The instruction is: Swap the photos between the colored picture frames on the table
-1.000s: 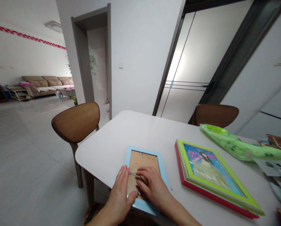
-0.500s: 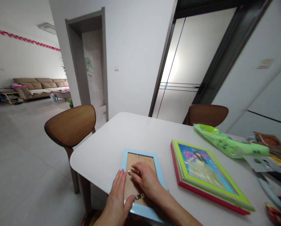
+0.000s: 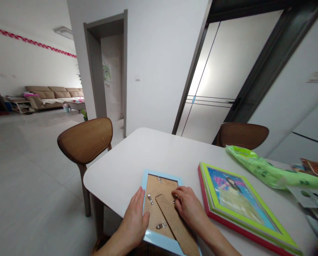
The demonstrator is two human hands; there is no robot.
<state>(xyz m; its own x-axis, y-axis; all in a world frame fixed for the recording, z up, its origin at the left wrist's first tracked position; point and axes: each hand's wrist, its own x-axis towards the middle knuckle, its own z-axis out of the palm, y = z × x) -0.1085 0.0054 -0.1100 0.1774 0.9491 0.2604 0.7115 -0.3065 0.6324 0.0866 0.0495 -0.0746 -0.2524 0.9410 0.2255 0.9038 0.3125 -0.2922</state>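
Note:
A light-blue picture frame (image 3: 147, 177) lies face down on the white table (image 3: 164, 149), its brown backing board (image 3: 159, 206) up, with small metal clips and a stand leg showing. My left hand (image 3: 134, 220) rests flat on the frame's left edge, fingers stretched out. My right hand (image 3: 188, 208) sits on the board's right side, fingers curled on a metal clip there.
A green-and-red framed picture (image 3: 238, 202) lies face up to the right. Behind it lie a green plastic package (image 3: 270, 170) and loose printed sheets (image 3: 313, 177). Two wooden chairs (image 3: 88, 140) stand at the table's left and far sides.
My right hand has moved from the left clip across to the board's right side. The left hand has stayed on the frame's left edge.

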